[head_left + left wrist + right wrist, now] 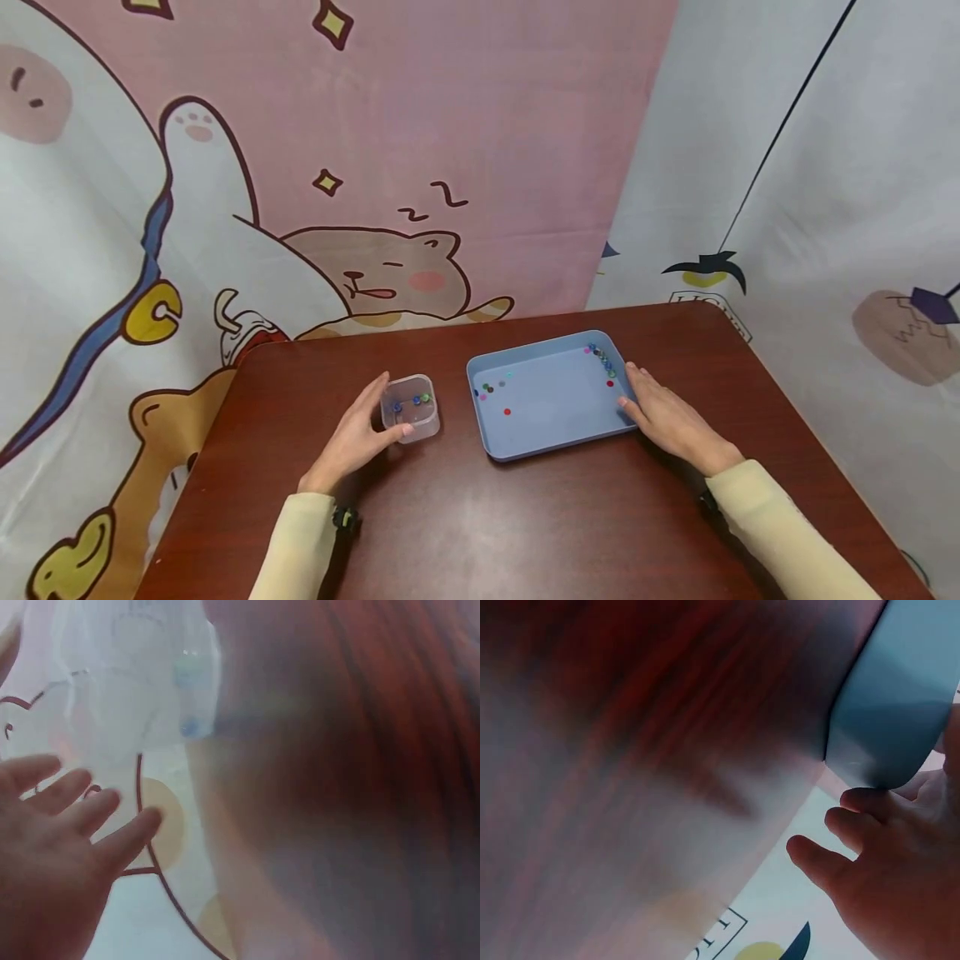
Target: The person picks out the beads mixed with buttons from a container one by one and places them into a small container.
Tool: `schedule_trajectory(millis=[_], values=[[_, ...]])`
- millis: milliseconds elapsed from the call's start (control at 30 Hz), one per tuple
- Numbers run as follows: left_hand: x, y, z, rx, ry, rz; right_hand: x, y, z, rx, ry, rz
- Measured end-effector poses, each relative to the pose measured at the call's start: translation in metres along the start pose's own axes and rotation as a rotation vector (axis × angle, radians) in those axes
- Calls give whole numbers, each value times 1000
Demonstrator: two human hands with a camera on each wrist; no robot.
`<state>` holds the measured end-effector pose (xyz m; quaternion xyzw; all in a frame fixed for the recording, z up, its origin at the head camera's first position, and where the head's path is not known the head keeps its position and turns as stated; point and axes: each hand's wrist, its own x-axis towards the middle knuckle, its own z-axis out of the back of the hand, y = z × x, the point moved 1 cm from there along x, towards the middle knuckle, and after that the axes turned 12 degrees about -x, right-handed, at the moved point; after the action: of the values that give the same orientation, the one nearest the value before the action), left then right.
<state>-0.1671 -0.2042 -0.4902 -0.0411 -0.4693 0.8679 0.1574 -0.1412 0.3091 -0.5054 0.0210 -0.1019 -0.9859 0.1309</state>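
Note:
A small clear plastic box (409,407) stands on the left of the table with a few blue and green beads inside. My left hand (356,435) is around its near left side, thumb at the front and fingers stretched along the left. The left wrist view shows these fingers (124,840) spread, close to the blurred box (112,697). To the right lies a shallow blue tray (551,408). My right hand (671,421) is at its right edge, fingers extended along the outside and thumb tip overlapping the rim. In the right wrist view, fingertips are right at the tray's corner (885,742).
Small coloured beads (603,358) line the tray's right side, and several more are scattered at its left, with a red bead (507,412) apart from them. The dark brown table (465,525) ends at a printed cartoon curtain (480,150) behind and at the sides.

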Motion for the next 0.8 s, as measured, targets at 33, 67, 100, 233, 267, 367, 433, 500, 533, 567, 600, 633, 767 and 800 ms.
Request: schedule_trajectory(millis=[33,67,100,233,267,367,433,500,533,567,600,633,767,800], values=[[0,-2,0,2,-27,-27,-1,1,0,1,1,2],[1,-5,1,9,-60,-57,-2,2,0,-2,3,4],[2,-8,1,11,-95,-85,-3,3,0,-1,4,6],[6,-34,-2,23,-215,-214,-11,7,0,0,22,14],[8,-42,-5,21,-228,-245,-12,8,0,-1,25,14],[15,-69,-17,21,-215,-332,-17,9,0,9,30,11],[21,-87,-29,21,-176,-376,-19,8,0,20,31,9],[29,-104,-42,14,-117,-401,-20,6,-1,30,31,7],[33,-112,-49,7,-86,-406,-20,5,-1,35,33,5],[38,-119,-55,-2,-54,-408,-20,4,-1,39,35,7],[42,-125,-61,-16,-18,-409,-20,3,-2,45,37,7],[47,-132,-67,-21,17,-403,-20,3,-2,47,37,7],[68,-150,-90,1,150,-400,-21,3,-2,46,25,12],[73,-153,-96,17,178,-399,-22,3,-1,43,22,14]])
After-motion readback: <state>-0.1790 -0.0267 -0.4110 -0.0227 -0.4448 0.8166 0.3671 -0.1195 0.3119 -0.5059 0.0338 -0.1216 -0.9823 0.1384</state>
